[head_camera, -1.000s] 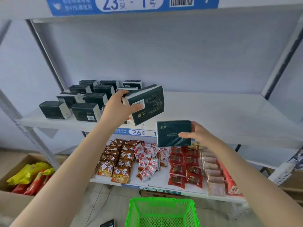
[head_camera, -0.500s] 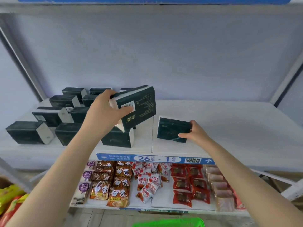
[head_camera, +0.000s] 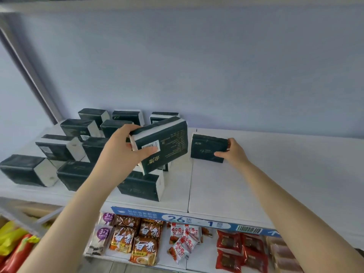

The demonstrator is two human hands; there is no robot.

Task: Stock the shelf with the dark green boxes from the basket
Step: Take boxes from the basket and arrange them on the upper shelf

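Note:
My left hand grips a dark green box tilted in the air above the white shelf, barcode side toward me. My right hand holds a second dark green box by its right end; that box sits on the shelf, right of the others. Several more dark green boxes stand in rows on the shelf's left half, one just below the lifted box. The basket is out of view.
The shelf's right half is bare white board. A blue price strip runs along its front edge. Below it a lower shelf holds snack packets and red packs. A dark upright post stands at the left.
The view has risen past the basket to the shelf. My right hand has carried its box up and set it on the shelf. My left hand has moved its box forward over the rows.

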